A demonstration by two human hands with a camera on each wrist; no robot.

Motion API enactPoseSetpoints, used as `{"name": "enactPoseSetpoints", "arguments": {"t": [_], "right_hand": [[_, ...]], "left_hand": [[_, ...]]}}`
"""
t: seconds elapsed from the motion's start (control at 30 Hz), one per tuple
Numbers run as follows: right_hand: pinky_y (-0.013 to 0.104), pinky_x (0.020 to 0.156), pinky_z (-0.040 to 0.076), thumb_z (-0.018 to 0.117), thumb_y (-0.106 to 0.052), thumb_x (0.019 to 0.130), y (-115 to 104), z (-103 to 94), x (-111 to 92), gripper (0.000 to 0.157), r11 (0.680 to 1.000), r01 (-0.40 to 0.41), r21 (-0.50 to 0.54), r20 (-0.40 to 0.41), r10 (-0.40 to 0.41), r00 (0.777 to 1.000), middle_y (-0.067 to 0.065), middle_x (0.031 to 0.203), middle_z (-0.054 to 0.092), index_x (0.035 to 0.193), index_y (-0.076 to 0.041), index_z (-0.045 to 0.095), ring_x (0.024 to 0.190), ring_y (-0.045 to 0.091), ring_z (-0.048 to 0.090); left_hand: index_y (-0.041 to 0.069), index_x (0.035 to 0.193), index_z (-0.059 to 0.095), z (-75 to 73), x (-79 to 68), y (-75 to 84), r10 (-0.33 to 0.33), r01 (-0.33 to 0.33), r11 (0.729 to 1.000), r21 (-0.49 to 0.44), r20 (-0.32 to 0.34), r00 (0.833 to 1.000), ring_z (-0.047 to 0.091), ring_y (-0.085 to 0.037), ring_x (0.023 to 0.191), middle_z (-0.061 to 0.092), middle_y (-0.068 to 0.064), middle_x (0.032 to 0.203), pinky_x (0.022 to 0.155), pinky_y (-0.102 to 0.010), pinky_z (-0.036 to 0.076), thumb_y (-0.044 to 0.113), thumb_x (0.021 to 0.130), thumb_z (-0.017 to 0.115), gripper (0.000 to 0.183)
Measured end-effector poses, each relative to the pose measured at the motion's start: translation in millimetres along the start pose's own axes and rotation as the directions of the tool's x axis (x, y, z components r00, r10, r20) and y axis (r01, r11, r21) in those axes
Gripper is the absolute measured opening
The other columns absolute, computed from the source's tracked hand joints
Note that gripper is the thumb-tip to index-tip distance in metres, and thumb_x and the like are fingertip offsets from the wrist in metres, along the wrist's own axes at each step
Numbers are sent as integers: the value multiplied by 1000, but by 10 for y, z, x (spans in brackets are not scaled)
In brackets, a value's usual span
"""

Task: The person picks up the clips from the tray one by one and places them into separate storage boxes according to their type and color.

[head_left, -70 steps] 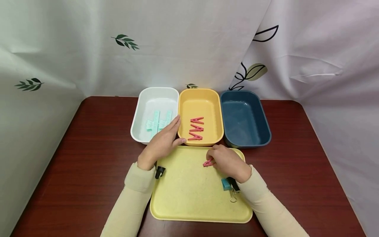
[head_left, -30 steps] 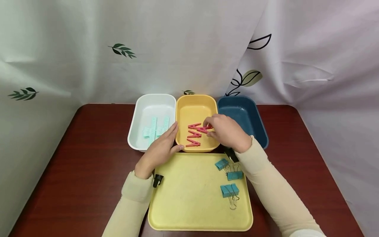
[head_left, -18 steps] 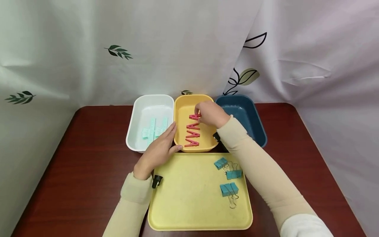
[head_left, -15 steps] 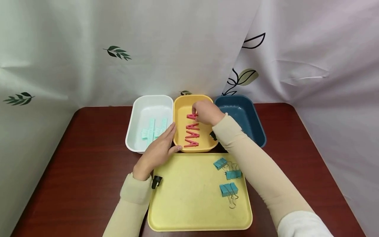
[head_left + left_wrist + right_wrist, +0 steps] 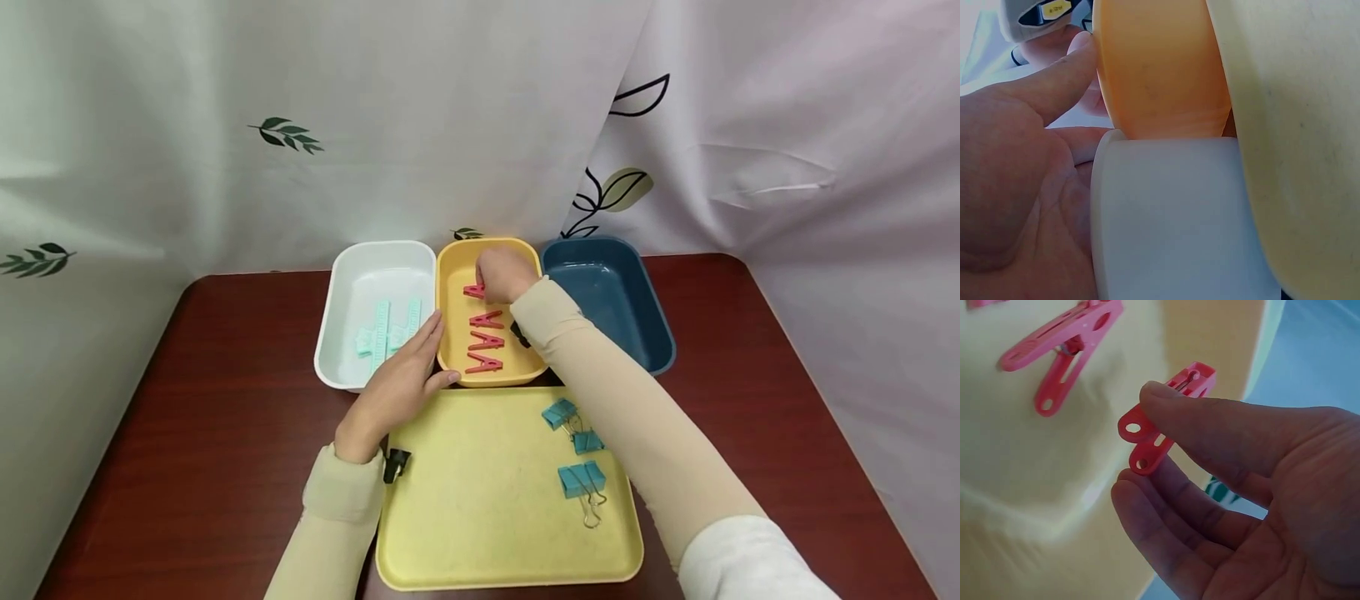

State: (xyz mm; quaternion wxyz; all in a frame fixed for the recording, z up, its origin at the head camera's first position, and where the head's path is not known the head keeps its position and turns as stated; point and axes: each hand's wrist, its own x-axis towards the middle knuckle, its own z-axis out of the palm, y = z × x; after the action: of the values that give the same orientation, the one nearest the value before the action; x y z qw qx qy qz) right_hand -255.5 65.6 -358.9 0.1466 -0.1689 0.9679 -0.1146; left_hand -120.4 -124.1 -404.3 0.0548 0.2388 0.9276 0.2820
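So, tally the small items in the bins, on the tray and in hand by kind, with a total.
Pink clothespins, one pinched by the right hand: 4
Teal binder clips: 3
Mint ruler-like pieces visible: 2
Total: 9

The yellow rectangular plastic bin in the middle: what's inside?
Three pink plastic clothespins lie in the bin; the bare right hand pinches a fourth clothespin. That hand and its cream sleeve cover part of the bin's floor; anything beneath is hidden.
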Motion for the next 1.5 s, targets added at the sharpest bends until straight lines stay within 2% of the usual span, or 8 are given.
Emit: {"name": "enactPoseSetpoints", "arguments": {"t": [0.27,0.67,0.9,1.0,1.2,1.3,1.4,1.5], "right_hand": [[30,75,49,67,-4,93,-14,88,146,9,998,-49,-45,15,50,999,7,83,64,85,-8,67,78,23,58],[28,62,46,59,-6,97,48,281,235,22,994,-103,-46,36,104,994,7,76,60,76,-9,63,70,22,56],[30,68,47,57,-8,100,29,312,224,16,990,-122,-75,31,124,992,9,87,63,87,-7,65,77,23,57],[30,70,47,58,-8,100,13,290,204,12,990,-119,-71,25,121,992,10,87,62,91,-6,64,79,24,58],[30,68,44,53,-7,102,-55,159,147,17,994,-61,-87,-20,59,998,7,78,54,88,-7,63,73,22,54],[29,68,44,57,-6,100,-79,70,98,12,995,-37,-91,-34,34,999,6,78,57,91,-7,65,72,21,53],[30,76,49,64,-6,96,-88,-22,13,7,994,-21,-104,-39,17,999,7,90,66,100,-5,70,80,21,58],[33,87,52,67,-6,93,-77,-109,-97,21,994,-8,-106,-44,3,999,9,107,70,113,-4,71,92,23,62]], "left_hand": [[-7,156,23,-1,-14,-8,-18,18,1000,-11,-5,1000,21,-29,151,16,-15,167,119,-47,27,32,100,64,79],[-7,156,23,43,-28,-6,-7,7,1000,-7,3,1000,22,-28,151,17,-15,167,118,-46,27,34,100,64,80],[-7,156,23,55,-19,1,11,-11,1000,-9,-3,1000,23,-28,151,17,-15,167,119,-46,27,33,100,64,80],[-7,156,23,44,-18,2,9,-9,1000,-6,2,1000,22,-28,151,17,-15,167,119,-46,27,33,100,64,80],[-7,156,22,-3,-23,-5,-8,8,1000,1,4,1000,21,-29,151,16,-15,167,119,-47,27,33,100,63,80],[-7,156,21,-12,-15,-13,-11,11,1000,4,4,1000,21,-29,151,15,-15,167,119,-46,27,33,100,63,80],[-6,156,21,-9,2,-17,-11,11,1000,2,10,1000,20,-28,152,14,-14,167,119,-46,26,33,101,62,80],[-6,157,20,-4,22,-15,-8,8,1000,-1,16,1000,19,-27,152,13,-14,167,119,-46,26,34,101,62,80]]}}
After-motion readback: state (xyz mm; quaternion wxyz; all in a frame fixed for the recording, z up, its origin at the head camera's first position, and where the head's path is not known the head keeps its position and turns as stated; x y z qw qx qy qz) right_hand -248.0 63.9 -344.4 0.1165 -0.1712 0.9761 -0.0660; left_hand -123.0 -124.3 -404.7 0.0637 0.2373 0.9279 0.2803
